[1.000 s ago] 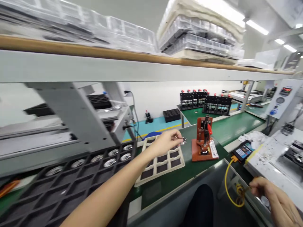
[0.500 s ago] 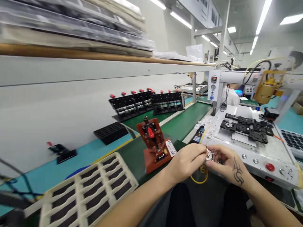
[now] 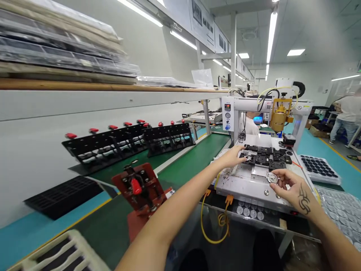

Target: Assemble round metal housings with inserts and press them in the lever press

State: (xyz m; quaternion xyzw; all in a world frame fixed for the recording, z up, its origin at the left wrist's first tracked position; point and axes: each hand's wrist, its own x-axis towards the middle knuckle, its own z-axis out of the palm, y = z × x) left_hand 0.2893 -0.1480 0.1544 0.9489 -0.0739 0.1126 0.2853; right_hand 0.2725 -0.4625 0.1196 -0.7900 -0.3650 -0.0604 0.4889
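My right hand (image 3: 290,186) pinches a round silver metal disc (image 3: 272,178) by its edge, above the front of the white machine bed (image 3: 239,184). The disc's exact kind is not clear; small holes or marks show on its face. At the black fixture blocks (image 3: 263,160) on that bed is my left hand (image 3: 234,156), its thumb and forefinger apart. Between or just beyond these fingertips, a small shiny metal part (image 3: 248,158) sits in the left block. Whether the fingers touch it I cannot tell.
A gold dispensing head (image 3: 279,117) hangs over the bed from a white gantry. The red clamp fixture (image 3: 143,192) stands left, under my left forearm. Trays of round parts (image 3: 318,169) lie right. Yellow cable (image 3: 211,241) loops below the front edge. A person (image 3: 346,113) stands far right.
My hands have separated. The left has reached forward to the black fixture blocks, while the right keeps the disc and has moved over the machine's front. The view has turned right.
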